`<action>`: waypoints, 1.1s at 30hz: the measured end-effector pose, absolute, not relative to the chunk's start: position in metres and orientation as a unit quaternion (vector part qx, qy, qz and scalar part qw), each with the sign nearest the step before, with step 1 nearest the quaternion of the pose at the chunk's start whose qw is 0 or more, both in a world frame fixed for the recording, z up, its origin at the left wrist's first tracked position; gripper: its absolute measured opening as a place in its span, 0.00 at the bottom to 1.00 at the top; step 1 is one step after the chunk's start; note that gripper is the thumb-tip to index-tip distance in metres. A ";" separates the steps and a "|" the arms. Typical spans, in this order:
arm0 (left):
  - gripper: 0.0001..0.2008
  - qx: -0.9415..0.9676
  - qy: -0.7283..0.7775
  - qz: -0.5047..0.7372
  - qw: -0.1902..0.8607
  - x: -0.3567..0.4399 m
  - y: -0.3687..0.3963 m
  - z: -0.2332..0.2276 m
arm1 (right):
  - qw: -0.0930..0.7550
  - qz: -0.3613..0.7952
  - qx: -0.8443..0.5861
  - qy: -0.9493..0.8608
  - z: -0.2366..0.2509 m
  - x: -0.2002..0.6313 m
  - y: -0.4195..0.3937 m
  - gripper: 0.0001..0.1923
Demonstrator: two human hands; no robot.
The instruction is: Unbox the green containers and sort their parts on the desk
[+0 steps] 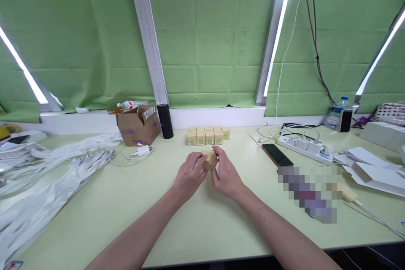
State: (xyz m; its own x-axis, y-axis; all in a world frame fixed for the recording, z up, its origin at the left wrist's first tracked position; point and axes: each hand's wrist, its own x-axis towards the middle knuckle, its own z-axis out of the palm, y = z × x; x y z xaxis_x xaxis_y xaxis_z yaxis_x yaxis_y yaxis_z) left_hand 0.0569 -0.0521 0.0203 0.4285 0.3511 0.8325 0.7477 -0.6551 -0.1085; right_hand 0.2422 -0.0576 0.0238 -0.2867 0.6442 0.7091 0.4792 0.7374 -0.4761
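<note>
Head view is showing the left hand (189, 175) and right hand (226, 174) gripping a small tan box (210, 159) between closed fingers (215, 150) (its lower faces hidden) above the desk (95, 215), just before a row of boxes (208, 135).

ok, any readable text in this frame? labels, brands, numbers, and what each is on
No text here can be read.
Cardboard box: purple print and a white sticker, too blurred.
Row of small boxes: green label squares, too small.
Small box held in left hand and right hand: no print visible.
Water bottle: label blurred.
</note>
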 end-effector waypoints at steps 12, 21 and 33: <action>0.23 -0.818 -0.354 -0.386 0.236 0.056 -0.051 0.019 | 0.450 0.075 -0.363 -0.813 0.024 0.242 -0.056 0.39; 0.24 -0.822 -0.361 -0.389 0.207 0.057 -0.050 0.018 | 0.442 0.093 -0.404 -0.795 0.028 0.241 -0.056 0.38; 0.27 -0.779 -0.429 -0.455 0.043 0.052 -0.048 0.011 | 0.597 0.319 -0.377 -0.632 0.033 0.251 -0.046 0.25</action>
State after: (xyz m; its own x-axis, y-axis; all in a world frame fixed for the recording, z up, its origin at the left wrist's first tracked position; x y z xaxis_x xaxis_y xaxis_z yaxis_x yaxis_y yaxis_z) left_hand 0.0522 -0.0483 0.0106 0.2184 0.6294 0.7458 0.7073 -0.6286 0.3235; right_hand 0.2507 -0.0459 0.0327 -0.0033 0.8579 0.5138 0.0955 0.5118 -0.8538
